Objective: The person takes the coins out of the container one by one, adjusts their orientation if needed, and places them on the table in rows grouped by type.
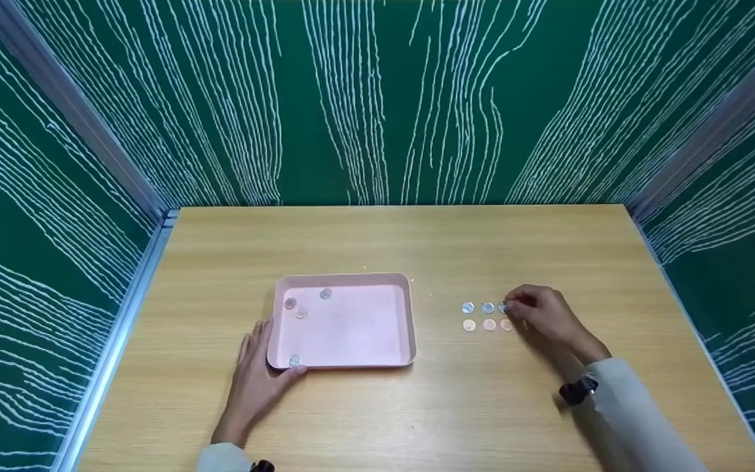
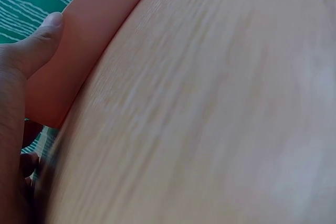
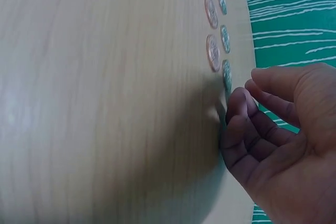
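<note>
A pink tray [image 1: 351,359] lies on the table, with several coins inside. My left hand [image 1: 256,380] holds its near left corner, the thumb [image 2: 50,30] against the outer front wall and the fingers along the left side. To the right, two rows of three coins lie flat: silvery ones behind, copper ones such as this coin [image 1: 489,324] in front. My right hand [image 1: 551,318] is at the right end of the rows, its loosely bent fingertips touching or just beside the last silvery coin [image 3: 227,74]. Thumb and fingers stand apart in the right wrist view.
In the tray, one coin [image 1: 294,360] lies by the front wall; another coin [image 1: 326,294] is near the back. The wooden table [image 1: 377,419] is enclosed at the back and sides by green panels [image 1: 404,131] with white lines. Tiny specks lie behind the tray.
</note>
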The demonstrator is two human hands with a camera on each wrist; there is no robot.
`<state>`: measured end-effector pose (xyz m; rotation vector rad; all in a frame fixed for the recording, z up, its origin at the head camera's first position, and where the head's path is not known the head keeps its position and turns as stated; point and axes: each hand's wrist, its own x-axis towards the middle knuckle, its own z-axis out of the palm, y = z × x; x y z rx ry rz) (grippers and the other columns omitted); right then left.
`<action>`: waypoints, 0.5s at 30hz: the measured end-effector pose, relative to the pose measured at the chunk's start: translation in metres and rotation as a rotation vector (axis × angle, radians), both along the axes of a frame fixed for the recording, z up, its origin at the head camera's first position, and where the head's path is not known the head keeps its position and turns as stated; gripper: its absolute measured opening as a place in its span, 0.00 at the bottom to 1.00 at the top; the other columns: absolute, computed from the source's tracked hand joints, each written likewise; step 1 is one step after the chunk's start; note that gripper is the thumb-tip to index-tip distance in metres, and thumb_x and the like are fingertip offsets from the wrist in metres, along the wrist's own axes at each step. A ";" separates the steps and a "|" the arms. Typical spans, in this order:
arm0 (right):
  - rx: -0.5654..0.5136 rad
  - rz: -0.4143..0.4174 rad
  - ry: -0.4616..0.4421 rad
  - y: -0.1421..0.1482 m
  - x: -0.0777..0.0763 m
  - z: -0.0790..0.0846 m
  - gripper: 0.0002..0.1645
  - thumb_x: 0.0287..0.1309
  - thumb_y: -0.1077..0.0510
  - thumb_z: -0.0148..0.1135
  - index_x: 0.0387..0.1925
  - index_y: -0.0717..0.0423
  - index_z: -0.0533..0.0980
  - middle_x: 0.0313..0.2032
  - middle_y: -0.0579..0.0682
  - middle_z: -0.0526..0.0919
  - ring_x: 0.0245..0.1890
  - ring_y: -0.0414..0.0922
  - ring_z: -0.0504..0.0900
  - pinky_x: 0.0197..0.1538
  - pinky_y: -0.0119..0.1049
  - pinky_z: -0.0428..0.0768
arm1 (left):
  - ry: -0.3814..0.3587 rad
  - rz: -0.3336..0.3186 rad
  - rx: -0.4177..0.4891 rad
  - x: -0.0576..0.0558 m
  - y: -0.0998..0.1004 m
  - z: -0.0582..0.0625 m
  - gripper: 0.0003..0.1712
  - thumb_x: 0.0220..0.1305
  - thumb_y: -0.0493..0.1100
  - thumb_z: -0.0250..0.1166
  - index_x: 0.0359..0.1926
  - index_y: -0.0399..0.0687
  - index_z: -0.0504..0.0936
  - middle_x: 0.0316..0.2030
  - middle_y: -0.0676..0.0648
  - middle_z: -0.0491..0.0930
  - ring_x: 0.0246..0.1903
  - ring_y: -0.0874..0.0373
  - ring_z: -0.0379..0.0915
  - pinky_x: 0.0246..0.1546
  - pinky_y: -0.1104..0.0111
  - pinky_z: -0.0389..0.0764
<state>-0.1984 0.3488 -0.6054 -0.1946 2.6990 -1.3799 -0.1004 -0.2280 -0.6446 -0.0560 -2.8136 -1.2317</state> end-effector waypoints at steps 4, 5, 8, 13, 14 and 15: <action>-0.013 0.006 0.014 -0.007 -0.001 0.003 0.06 0.76 0.65 0.68 0.47 0.64 0.87 0.42 0.57 0.90 0.35 0.42 0.82 0.33 0.27 0.79 | -0.011 0.004 -0.001 0.001 0.000 0.000 0.69 0.60 0.68 0.81 0.89 0.47 0.55 0.86 0.28 0.49 0.85 0.25 0.39 0.84 0.32 0.44; -0.016 0.007 0.019 -0.009 -0.002 0.005 0.06 0.76 0.65 0.67 0.48 0.64 0.87 0.42 0.58 0.91 0.36 0.42 0.82 0.33 0.27 0.79 | -0.015 0.005 0.000 0.001 0.000 0.001 0.69 0.60 0.68 0.81 0.89 0.47 0.55 0.86 0.28 0.49 0.85 0.25 0.38 0.84 0.32 0.44; -0.028 0.014 0.051 -0.020 -0.002 0.007 0.07 0.76 0.65 0.68 0.47 0.64 0.88 0.42 0.59 0.91 0.36 0.43 0.83 0.35 0.26 0.80 | -0.027 0.005 0.005 0.001 0.001 0.002 0.69 0.60 0.68 0.81 0.89 0.48 0.54 0.86 0.29 0.49 0.85 0.25 0.37 0.84 0.31 0.44; -0.100 0.040 0.072 -0.047 -0.002 0.010 0.06 0.73 0.67 0.70 0.46 0.68 0.87 0.40 0.62 0.91 0.33 0.49 0.86 0.30 0.27 0.81 | -0.033 0.009 0.007 -0.001 0.001 0.002 0.69 0.59 0.67 0.82 0.89 0.50 0.55 0.86 0.29 0.49 0.85 0.26 0.37 0.84 0.31 0.45; -0.113 0.049 0.069 -0.053 -0.001 0.010 0.06 0.73 0.67 0.70 0.46 0.68 0.87 0.40 0.62 0.91 0.33 0.51 0.87 0.29 0.27 0.81 | -0.030 0.009 0.008 -0.001 0.001 0.001 0.69 0.59 0.67 0.82 0.89 0.50 0.55 0.86 0.28 0.49 0.85 0.26 0.38 0.84 0.31 0.44; -0.118 0.055 0.064 -0.059 -0.002 0.010 0.06 0.73 0.67 0.70 0.46 0.68 0.87 0.40 0.62 0.91 0.33 0.52 0.87 0.28 0.27 0.81 | -0.027 0.011 0.006 -0.001 0.001 0.001 0.69 0.59 0.67 0.82 0.89 0.49 0.55 0.86 0.28 0.50 0.85 0.25 0.38 0.83 0.31 0.44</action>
